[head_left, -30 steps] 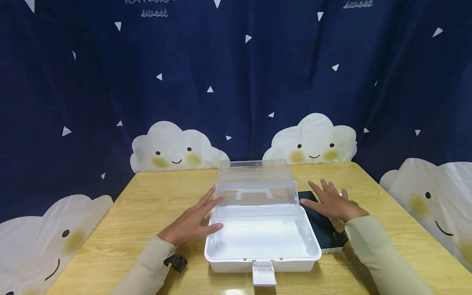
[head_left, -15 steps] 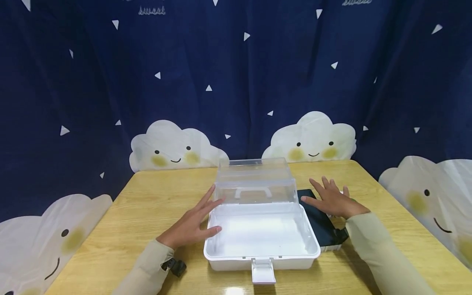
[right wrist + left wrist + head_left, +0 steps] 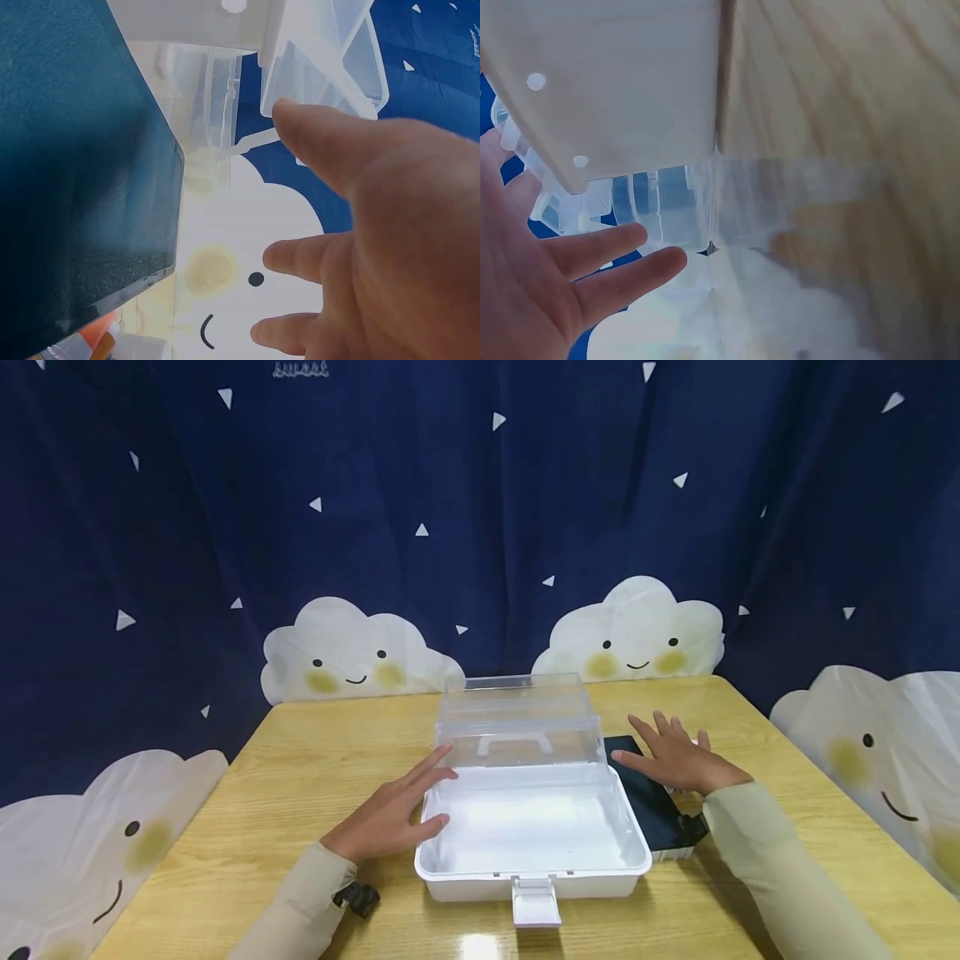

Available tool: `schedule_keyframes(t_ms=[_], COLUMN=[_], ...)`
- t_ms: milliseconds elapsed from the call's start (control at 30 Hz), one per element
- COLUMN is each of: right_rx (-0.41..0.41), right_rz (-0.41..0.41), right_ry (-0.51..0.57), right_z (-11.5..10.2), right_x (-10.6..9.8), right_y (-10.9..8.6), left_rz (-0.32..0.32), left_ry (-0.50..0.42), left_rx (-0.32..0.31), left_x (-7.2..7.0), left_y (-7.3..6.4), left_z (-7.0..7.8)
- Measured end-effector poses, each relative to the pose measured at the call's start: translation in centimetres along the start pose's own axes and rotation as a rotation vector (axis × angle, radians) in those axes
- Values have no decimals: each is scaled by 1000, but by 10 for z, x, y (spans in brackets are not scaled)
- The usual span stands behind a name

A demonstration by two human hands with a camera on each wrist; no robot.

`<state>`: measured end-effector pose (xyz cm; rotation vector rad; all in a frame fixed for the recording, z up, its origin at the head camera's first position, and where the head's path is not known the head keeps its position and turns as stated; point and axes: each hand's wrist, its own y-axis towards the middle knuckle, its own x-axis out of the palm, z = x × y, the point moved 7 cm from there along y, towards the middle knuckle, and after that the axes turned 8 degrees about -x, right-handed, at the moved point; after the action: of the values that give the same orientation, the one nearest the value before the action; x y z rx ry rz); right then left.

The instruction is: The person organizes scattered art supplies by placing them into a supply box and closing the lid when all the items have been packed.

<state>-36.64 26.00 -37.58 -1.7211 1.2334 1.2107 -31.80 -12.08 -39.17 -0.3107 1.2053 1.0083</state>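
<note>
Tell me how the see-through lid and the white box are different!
The lid is see-through, but the box is solid white. The lid is tipped back behind, while the box sits flat on the table with its top open. The box has a latch on its front; I see none on the lid. Both look like plastic.

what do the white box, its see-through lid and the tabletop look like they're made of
White box: probably glossy moulded plastic, judging by its smooth surface and rounded rim.
See-through lid: likely clear, rigid plastic; the blue curtain shows through it in the wrist views.
Tabletop: wood or wood-look laminate, with visible grain; bright glare suggests a shiny finish.
</note>
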Motion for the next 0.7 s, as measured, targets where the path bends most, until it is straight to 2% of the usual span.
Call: schedule_keyframes(t_ms=[167, 300, 533, 600, 700], right_rx=[6, 10, 8, 4, -6], right_rz=[-8, -15, -15, -10, -6], right_ry=[2, 11, 0, 0, 2], right_z=[0, 1, 0, -1, -3], right_x=[-2, -2, -1, -1, -2], right_y=[-1, -3, -4, -4, -4], left_rz=[-3, 18, 37, 29, 1], left_ry=[4, 8, 25, 10, -59], left_rx=[5, 10, -30, -45, -69], left_x=[1, 1, 3, 4, 5], left_y=[4, 8, 15, 17, 18], left_z=[-1, -2, -9, -11, -15])
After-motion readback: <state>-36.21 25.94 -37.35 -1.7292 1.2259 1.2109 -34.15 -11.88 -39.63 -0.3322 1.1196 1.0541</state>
